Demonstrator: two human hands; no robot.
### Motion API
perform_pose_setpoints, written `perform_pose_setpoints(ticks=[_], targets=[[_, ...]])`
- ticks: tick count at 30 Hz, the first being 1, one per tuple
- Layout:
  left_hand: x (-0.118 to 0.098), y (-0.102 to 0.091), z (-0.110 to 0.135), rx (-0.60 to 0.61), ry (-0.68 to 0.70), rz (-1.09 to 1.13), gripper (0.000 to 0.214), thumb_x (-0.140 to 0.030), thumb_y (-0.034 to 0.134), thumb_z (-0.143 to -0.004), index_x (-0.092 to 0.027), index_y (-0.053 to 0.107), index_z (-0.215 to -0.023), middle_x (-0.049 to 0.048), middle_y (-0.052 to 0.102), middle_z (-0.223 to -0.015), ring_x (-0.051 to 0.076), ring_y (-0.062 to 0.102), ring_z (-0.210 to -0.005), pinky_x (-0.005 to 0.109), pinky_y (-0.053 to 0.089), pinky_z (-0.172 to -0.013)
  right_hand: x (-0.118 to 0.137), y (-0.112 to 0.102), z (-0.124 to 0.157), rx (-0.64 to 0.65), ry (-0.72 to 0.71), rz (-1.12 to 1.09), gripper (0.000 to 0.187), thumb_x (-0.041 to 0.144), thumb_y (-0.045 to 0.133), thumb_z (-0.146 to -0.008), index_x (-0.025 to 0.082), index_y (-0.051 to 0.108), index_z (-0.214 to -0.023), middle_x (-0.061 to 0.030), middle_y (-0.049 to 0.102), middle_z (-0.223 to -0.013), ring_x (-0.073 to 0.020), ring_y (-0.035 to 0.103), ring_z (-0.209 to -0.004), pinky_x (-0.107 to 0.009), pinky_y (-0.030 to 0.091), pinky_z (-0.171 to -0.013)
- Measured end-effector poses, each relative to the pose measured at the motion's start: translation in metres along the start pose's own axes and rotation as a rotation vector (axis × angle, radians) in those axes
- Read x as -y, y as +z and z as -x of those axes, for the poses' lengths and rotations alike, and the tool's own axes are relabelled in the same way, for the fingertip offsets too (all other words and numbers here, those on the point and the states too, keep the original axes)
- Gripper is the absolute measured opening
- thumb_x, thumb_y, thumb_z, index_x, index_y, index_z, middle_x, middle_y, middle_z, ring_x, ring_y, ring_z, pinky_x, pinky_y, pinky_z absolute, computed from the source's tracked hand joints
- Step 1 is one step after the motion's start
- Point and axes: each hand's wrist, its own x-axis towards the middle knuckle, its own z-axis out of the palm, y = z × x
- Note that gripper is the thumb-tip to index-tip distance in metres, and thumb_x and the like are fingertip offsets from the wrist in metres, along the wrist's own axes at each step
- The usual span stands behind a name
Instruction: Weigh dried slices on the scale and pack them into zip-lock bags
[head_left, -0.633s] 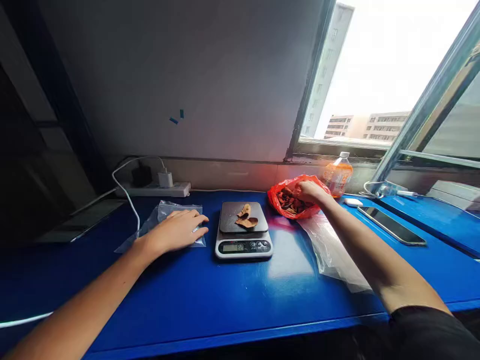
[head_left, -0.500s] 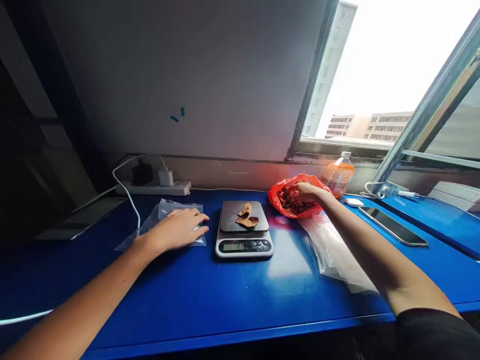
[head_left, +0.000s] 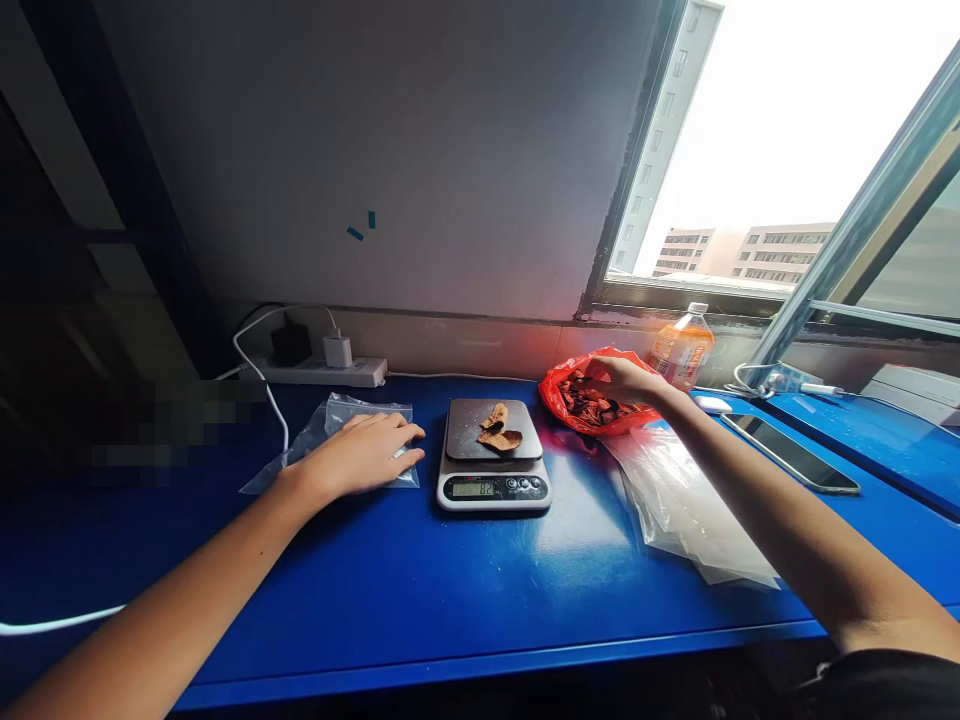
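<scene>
My left hand (head_left: 364,455) lies flat with its fingers apart on clear plastic zip bags (head_left: 330,415), just left of a digital kitchen scale (head_left: 495,490). On the scale's steel plate rest curled, brown dried peel pieces (head_left: 501,440); the display appears to read 82. To the right of the scale, a red plastic bag (head_left: 551,385) stands with its mouth spread wide, full of dark dried peel pieces (head_left: 592,408). My right hand (head_left: 622,378) reaches into it from the right, fingers bent together down at the pieces. Its fingertips are partly hidden, so what they grip is unclear.
More clear plastic bags (head_left: 686,520) lie under my right forearm. Behind it are an orange drink bottle (head_left: 682,345), a white case (head_left: 712,404) and a phone (head_left: 791,455). A power strip (head_left: 367,372) with a charger and white cable runs along the wall at the back left.
My right hand has shifted slightly within the red bag. My left hand stays on the plastic bags. The whole view has moved a little, and the peel pieces on the scale look unchanged.
</scene>
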Motion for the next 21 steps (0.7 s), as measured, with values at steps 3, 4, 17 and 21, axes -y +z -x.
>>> perform_pose_setpoints(ticks=[3, 4, 17, 21], targets=[[0.001, 0.001, -0.001, 0.000, 0.005, -0.006, 0.057, -0.048, 0.031, -0.090, -0.020, 0.055, -0.133, 0.0115, 0.058, -0.133, 0.032, 0.052, -0.123, 0.048, 0.037, -0.103, 0.013, -0.011, 0.018, 0.068, -0.046, -0.102, 0.015, 0.026, 0.061, -0.081, 0.019, 0.066, -0.093, -0.0059, 0.071, -0.096, -0.0175, 0.065, -0.081, -0.025, 0.048, -0.068], [0.001, 0.001, -0.001, 0.000, 0.005, -0.010, 0.057, -0.048, 0.031, -0.090, -0.020, 0.055, -0.133, 0.0115, 0.058, -0.133, 0.032, 0.052, -0.122, 0.048, 0.037, -0.103, 0.020, -0.013, 0.025, 0.085, -0.087, -0.135, 0.017, 0.029, 0.059, -0.083, 0.019, 0.066, -0.095, -0.0058, 0.071, -0.096, -0.0177, 0.065, -0.082, -0.026, 0.049, -0.069], [0.003, 0.005, -0.004, -0.007, 0.020, -0.032, 0.057, -0.049, 0.031, -0.090, -0.021, 0.054, -0.133, 0.0113, 0.058, -0.132, 0.031, 0.052, -0.122, 0.048, 0.037, -0.103, 0.111, 0.017, 0.052, 0.103, -0.191, -0.377, 0.019, 0.020, 0.057, -0.084, 0.019, 0.069, -0.099, -0.0060, 0.074, -0.100, -0.0183, 0.070, -0.088, -0.029, 0.054, -0.077], [0.002, 0.006, -0.003, -0.005, 0.025, -0.048, 0.056, -0.048, 0.031, -0.090, -0.022, 0.054, -0.134, 0.0108, 0.058, -0.133, 0.031, 0.053, -0.122, 0.047, 0.037, -0.103, 0.105, 0.010, 0.059, -0.115, -0.194, -0.476, 0.030, 0.016, 0.054, -0.082, 0.019, 0.067, -0.109, -0.0065, 0.072, -0.111, -0.0185, 0.067, -0.100, -0.030, 0.052, -0.087]])
